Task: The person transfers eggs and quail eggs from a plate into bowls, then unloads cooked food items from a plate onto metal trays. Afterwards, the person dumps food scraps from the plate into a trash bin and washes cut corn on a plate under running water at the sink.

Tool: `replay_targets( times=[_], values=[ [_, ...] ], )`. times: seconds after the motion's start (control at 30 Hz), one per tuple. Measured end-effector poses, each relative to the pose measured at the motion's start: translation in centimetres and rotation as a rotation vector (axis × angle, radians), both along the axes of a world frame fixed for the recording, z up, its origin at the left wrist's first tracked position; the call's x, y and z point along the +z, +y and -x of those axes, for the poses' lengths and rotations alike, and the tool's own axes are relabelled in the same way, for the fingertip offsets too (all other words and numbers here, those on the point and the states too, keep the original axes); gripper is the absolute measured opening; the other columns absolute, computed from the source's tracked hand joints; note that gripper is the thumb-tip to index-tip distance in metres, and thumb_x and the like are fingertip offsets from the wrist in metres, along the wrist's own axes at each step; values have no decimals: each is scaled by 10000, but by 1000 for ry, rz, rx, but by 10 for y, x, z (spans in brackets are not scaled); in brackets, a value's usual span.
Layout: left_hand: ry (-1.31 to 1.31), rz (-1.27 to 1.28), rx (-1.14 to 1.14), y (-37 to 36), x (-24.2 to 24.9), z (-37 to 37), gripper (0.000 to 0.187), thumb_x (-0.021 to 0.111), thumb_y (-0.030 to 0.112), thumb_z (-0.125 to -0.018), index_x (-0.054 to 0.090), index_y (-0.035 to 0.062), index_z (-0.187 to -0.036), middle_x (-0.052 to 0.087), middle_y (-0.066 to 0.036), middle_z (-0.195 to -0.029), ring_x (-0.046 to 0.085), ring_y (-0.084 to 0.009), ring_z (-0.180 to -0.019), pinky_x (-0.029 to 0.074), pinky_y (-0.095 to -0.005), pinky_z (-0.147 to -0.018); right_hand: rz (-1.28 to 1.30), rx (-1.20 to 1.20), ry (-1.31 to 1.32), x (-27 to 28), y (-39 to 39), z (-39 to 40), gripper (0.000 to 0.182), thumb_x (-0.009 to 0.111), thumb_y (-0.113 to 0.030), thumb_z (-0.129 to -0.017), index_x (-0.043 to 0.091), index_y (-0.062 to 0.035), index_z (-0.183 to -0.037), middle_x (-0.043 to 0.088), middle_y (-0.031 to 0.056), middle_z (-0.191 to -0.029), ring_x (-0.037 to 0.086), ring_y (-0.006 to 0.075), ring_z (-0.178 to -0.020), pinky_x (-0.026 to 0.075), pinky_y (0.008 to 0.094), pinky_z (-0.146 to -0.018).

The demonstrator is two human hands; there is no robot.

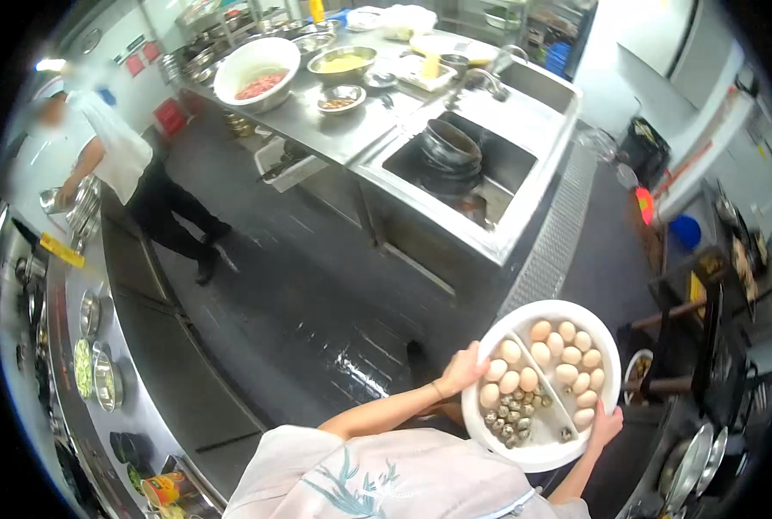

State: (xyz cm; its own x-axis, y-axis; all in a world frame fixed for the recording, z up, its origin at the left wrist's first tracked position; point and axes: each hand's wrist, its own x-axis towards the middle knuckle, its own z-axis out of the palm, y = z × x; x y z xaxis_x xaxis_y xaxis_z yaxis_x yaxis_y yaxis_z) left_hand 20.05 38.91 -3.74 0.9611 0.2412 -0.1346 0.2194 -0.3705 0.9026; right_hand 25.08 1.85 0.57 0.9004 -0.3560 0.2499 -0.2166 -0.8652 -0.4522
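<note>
A round white divided tray is held out in front of my body. My left hand grips its left rim, and my right hand grips the lower right rim; some fingers of both are hidden by the tray. A divider runs across it. Several pale brown eggs lie in the right compartment, with a speckled quail egg near its lower end. The left compartment holds more brown eggs and a cluster of small speckled quail eggs.
Ahead stands a steel sink with dark pots. Left of it, a steel table bears a white bowl of meat and several other bowls. A person stands at the left counter. Shelving and pans are at right.
</note>
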Motion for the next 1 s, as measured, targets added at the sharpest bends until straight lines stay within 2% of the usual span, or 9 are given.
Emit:
replay_targets(
  times=[0.2, 0.37, 0.4, 0.47, 0.53, 0.6, 0.73, 0.8, 1.0],
  values=[
    [30, -36, 418, 165, 5, -9, 361, 598, 289, -757, 481, -27, -886, 588, -275, -789, 589, -408, -777, 478, -449, -649, -71, 370, 40, -6, 217, -150, 428, 736, -340, -605, 581, 41, -721, 597, 247, -717, 588, 408, -715, 450, 441, -623],
    [35, -178, 764, 288, 12, 26, 354, 617, 281, -744, 493, -31, -858, 594, -262, -787, 594, -401, -773, 482, -431, -653, -121, 718, 65, -15, 419, -212, 421, 745, -356, -585, 581, 12, -707, 595, 215, -671, 594, 379, -658, 457, 427, -592],
    [-74, -141, 837, 306, 31, 36, 326, 622, 252, -741, 494, -30, -843, 593, -255, -763, 595, -398, -753, 475, -429, -631, -127, 824, 38, -32, 454, -226, 427, 741, -356, -590, 562, 19, -688, 593, 219, -673, 594, 377, -651, 454, 428, -585],
    [-28, -189, 942, 355, 14, 62, 304, 626, 233, -737, 498, -28, -830, 594, -244, -744, 594, -396, -729, 463, -427, -607, -168, 941, 108, -19, 541, -218, 420, 729, -343, -598, 559, 30, -691, 592, 236, -696, 589, 386, -663, 452, 433, -584],
    [58, -100, 1019, 383, 43, 86, 300, 629, 225, -732, 498, -28, -827, 595, -235, -738, 596, -389, -715, 454, -427, -596, -161, 1031, 137, -15, 604, -207, 418, 709, -344, -607, 569, 36, -709, 591, 236, -707, 591, 375, -686, 458, 415, -606],
    [-79, -236, 1115, 440, 20, 107, 283, 627, 199, -727, 503, -36, -822, 600, -233, -749, 611, -368, -734, 471, -402, -609, -90, 1089, 184, 0, 685, -194, 412, 713, -331, -600, 589, 45, -713, 604, 212, -673, 609, 329, -643, 459, 389, -586],
    [-22, -210, 1207, 521, 40, 147, 265, 626, 186, -728, 503, -35, -805, 599, -235, -750, 609, -369, -741, 473, -402, -609, -162, 1288, 127, 11, 806, -165, 427, 715, -349, -600, 537, 38, -619, 540, 208, -592, 539, 359, -569, 398, 417, -524],
    [-46, -260, 1246, 567, 46, 163, 239, 615, 169, -736, 480, -28, -751, 575, -226, -685, 591, -378, -674, 441, -400, -548, -103, 1314, 165, 12, 866, -156, 423, 708, -348, -606, 536, 38, -615, 542, 211, -598, 551, 364, -590, 410, 415, -534],
    [37, -331, 1312, 713, 55, 194, 245, 619, 170, -740, 486, -34, -766, 581, -218, -688, 600, -353, -658, 446, -383, -555, -149, 1393, 244, 25, 1045, -126, 408, 698, -339, -613, 543, 39, -619, 560, 218, -631, 574, 351, -618, 437, 407, -556]
  ],
)
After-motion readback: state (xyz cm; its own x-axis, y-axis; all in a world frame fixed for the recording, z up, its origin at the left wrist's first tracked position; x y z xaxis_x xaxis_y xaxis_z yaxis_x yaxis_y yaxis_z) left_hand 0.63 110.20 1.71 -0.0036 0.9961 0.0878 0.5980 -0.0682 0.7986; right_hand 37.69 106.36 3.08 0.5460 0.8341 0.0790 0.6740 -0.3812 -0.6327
